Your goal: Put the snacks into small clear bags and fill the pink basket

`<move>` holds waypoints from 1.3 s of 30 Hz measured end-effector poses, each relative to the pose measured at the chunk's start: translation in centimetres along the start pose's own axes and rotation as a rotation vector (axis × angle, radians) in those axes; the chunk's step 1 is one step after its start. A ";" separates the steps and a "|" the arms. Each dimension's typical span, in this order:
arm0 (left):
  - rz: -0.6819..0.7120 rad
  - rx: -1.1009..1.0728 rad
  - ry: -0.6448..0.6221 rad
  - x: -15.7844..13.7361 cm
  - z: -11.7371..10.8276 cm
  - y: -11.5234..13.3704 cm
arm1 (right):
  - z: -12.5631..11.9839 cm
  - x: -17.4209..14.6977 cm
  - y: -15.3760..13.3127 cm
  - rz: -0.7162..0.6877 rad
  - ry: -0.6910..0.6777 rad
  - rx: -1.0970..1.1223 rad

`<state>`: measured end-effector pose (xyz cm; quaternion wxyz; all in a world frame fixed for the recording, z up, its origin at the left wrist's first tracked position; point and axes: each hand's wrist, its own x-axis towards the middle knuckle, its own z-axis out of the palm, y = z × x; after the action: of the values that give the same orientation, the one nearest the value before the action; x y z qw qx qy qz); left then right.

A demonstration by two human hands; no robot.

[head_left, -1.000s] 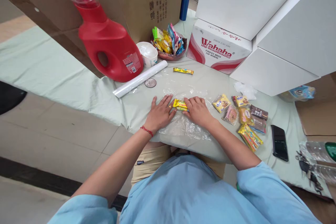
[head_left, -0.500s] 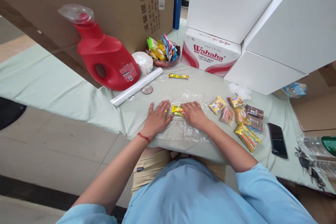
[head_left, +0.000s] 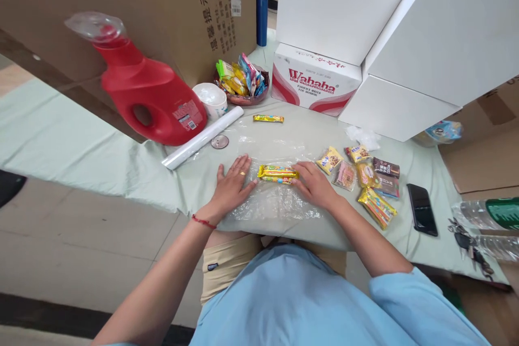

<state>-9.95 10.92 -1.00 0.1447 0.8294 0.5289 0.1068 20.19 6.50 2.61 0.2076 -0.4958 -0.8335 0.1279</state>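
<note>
Yellow wrapped snack sticks (head_left: 278, 174) lie side by side on a sheet of clear plastic film (head_left: 271, 203) on the cloth-covered table. My left hand (head_left: 232, 185) rests flat on the film at their left end, fingers spread and the thumb close to the wrappers. At the right end my right hand (head_left: 314, 184) lies with its fingers stretched out, touching or almost touching the sticks. Neither hand grips anything. Farther back lies a single yellow snack stick (head_left: 268, 119).
A white film roll (head_left: 203, 138) lies at left beside a red jug (head_left: 154, 94), a paper cup (head_left: 211, 100) and a snack basket (head_left: 247, 98). Packaged snacks (head_left: 367, 175) and a phone (head_left: 422, 209) lie at right. Behind stands a Wahaha box (head_left: 316, 82).
My hands have moved apart, the left one leftward and the right one rightward, uncovering the yellow snack sticks between them. The camera view has shifted slightly.
</note>
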 end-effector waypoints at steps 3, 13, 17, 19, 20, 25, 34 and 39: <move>0.056 0.004 0.105 -1.6 -0.5 -0.5 | -0.3 -4.7 0.4 -0.066 0.014 0.111; 0.295 -0.241 -0.083 -8.2 -0.9 -4.2 | 2.2 -10.2 0.2 0.025 0.084 0.109; 0.223 -0.376 -0.110 -7.1 -2.2 -4.1 | 0.3 -7.9 0.6 0.015 0.020 0.282; 0.146 -0.474 -0.116 -5.5 -3.5 -4.1 | -1.1 -6.1 1.2 0.057 -0.025 0.366; 0.100 -0.517 -0.108 -4.5 -4.2 -4.2 | -1.8 -5.1 1.6 0.093 -0.048 0.397; -0.021 -0.566 -0.045 0.8 -5.5 -4.7 | -3.6 1.0 4.1 0.290 -0.192 0.402; -0.042 -0.415 0.017 3.1 -3.2 -3.7 | -1.9 4.4 2.6 0.272 -0.150 -0.280; -0.063 -0.415 0.021 3.3 -2.6 -3.9 | -1.4 4.2 -1.1 0.038 0.042 -0.267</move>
<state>-12.71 15.78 0.18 0.3103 0.7637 0.5227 0.2173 18.20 9.69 5.23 0.1546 -0.5372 -0.8291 0.0092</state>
